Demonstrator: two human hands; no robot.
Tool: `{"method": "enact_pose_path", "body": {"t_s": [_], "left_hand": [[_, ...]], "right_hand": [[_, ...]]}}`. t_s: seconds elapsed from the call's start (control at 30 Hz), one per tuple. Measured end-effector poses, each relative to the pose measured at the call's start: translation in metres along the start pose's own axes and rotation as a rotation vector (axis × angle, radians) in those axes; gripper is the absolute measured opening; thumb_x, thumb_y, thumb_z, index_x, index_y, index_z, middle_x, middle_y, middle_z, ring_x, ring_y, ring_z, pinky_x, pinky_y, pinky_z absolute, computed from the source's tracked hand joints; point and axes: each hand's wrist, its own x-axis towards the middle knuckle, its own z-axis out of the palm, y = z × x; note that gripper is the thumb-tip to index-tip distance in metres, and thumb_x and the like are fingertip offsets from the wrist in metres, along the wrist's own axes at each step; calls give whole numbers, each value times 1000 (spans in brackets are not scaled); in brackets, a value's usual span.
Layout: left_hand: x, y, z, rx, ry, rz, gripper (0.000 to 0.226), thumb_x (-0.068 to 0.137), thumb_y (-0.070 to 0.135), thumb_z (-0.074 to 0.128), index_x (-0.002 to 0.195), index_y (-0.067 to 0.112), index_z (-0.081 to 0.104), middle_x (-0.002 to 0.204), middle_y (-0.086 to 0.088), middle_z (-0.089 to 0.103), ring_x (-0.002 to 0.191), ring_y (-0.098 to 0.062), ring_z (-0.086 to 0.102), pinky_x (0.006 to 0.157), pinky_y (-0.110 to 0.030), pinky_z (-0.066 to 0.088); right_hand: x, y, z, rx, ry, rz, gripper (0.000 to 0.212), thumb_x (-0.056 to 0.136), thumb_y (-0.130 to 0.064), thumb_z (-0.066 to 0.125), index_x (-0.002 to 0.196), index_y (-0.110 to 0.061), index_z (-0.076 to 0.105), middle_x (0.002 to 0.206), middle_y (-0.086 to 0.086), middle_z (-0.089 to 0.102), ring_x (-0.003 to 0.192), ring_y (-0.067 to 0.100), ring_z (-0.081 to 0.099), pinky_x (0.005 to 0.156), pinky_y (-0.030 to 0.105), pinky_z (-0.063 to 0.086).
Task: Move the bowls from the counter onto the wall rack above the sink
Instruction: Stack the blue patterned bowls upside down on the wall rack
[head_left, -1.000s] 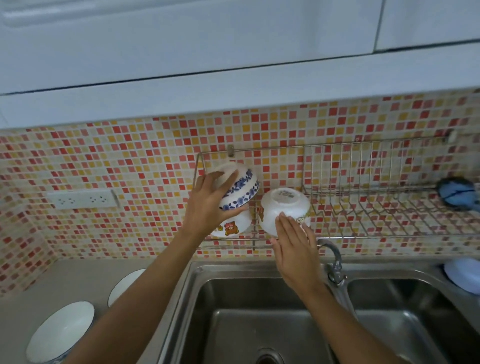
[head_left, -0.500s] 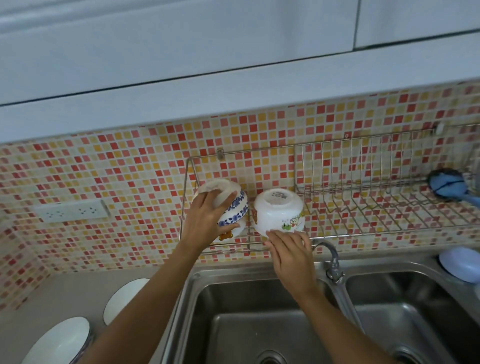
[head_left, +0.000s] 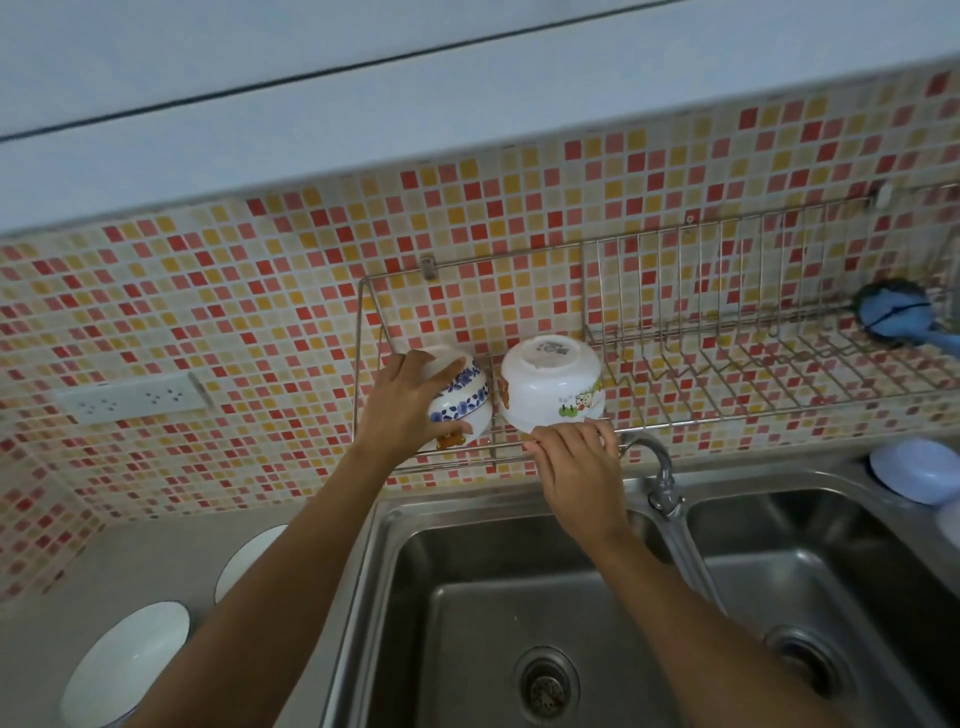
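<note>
A steel wire wall rack (head_left: 675, 358) hangs on the mosaic tiles above the sink. At its left end my left hand (head_left: 402, 410) grips an upturned blue-and-white patterned bowl (head_left: 462, 395), which sits on top of another bowl with an orange picture (head_left: 457, 436). Beside it stands an upturned white bowl with a cartoon print (head_left: 550, 382); my right hand (head_left: 576, 462) touches its lower rim with the fingertips. Two white bowls remain on the counter at lower left, one near (head_left: 124, 665) and one farther back (head_left: 244, 561), partly hidden by my left arm.
A double steel sink (head_left: 467, 623) lies below the rack, with a tap (head_left: 660, 473) between the basins. A blue brush (head_left: 893, 314) rests on the rack's right end. A pale blue dish (head_left: 914, 467) sits at the right. A white socket strip (head_left: 130, 397) is on the wall.
The blue-and-white bowl in my left hand has come down onto the bowl below it. My right hand has slid from the white bowl's side to its lower rim.
</note>
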Motion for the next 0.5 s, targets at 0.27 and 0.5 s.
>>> {"method": "enact_pose_path", "body": {"t_s": [0.27,0.5], "left_hand": [[5,-1,3,-50,-99,17,89,60,61,76,135,23,48,127,-16,48,117,-35,44,100,-49,41],[5,2,5,-89,-136,-7,84,63,53,78,136,23,48,129,-15,48,118,-34,43,102,-47,39]], "right_hand": [[-1,-1,-1,31,43,-6,27,97,-33,51,99,-16,72,98,-2,73,94,17,66,100,37,39],[-3,-2,0,33,60,2,32,96,-35,51,107,-14,73,109,1,73,106,16,66,108,38,34]]}}
